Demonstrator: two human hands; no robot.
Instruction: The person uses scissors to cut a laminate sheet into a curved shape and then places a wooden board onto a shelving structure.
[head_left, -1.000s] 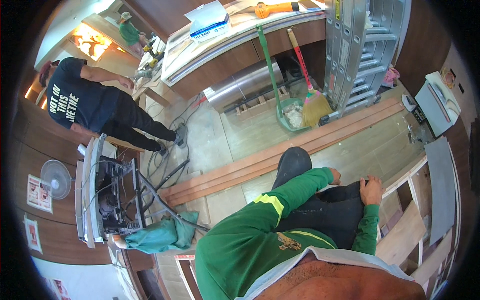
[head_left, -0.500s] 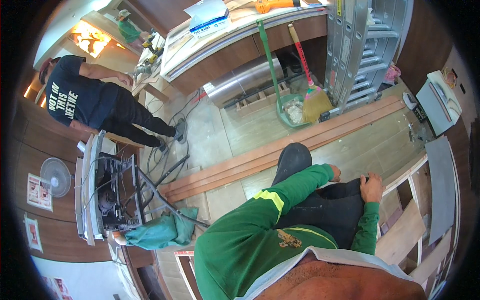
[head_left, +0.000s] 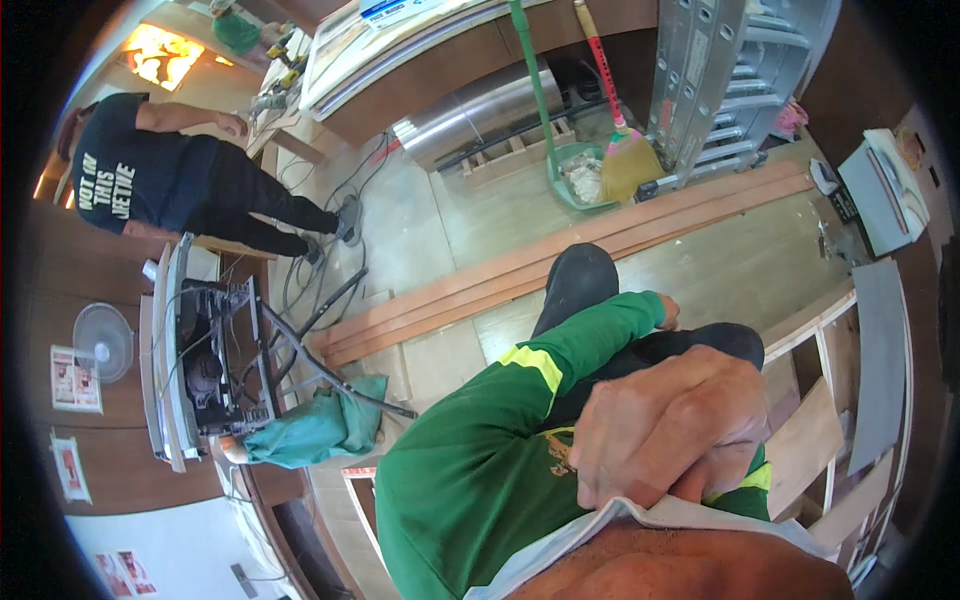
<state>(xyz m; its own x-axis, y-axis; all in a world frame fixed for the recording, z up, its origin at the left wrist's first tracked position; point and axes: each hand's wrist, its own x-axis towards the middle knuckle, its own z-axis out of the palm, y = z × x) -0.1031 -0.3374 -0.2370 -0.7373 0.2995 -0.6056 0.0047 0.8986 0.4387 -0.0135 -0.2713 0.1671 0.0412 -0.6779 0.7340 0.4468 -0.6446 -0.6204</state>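
Observation:
My left arm, in a green sleeve with a yellow band, lies across my dark-trousered leg. Just past its cuff my left hand [head_left: 669, 312] shows in small part by my knee [head_left: 715, 342], its fingers hidden. Large and close to the camera, my right hand [head_left: 675, 425] is raised in front of my chest, with bent fingers pressed together. Its palm side is out of sight, so anything inside it cannot be made out. Right below it runs the edge of a white cloth [head_left: 640, 510]. My dark shoe [head_left: 585, 272] is beyond the left forearm.
Long brown boards [head_left: 560, 268] lie across the floor. Beyond them stand a green dustpan [head_left: 580, 180], a broom [head_left: 630, 170] and an aluminium ladder [head_left: 700, 90]. A wooden frame [head_left: 825, 350] is at right; a machine on a stand [head_left: 215, 350] and a co-worker [head_left: 180, 180] are at left.
My right hand has left my knee and come up close to the camera, its fingers curling. My left hand stays by the leg. The view has shifted slightly.

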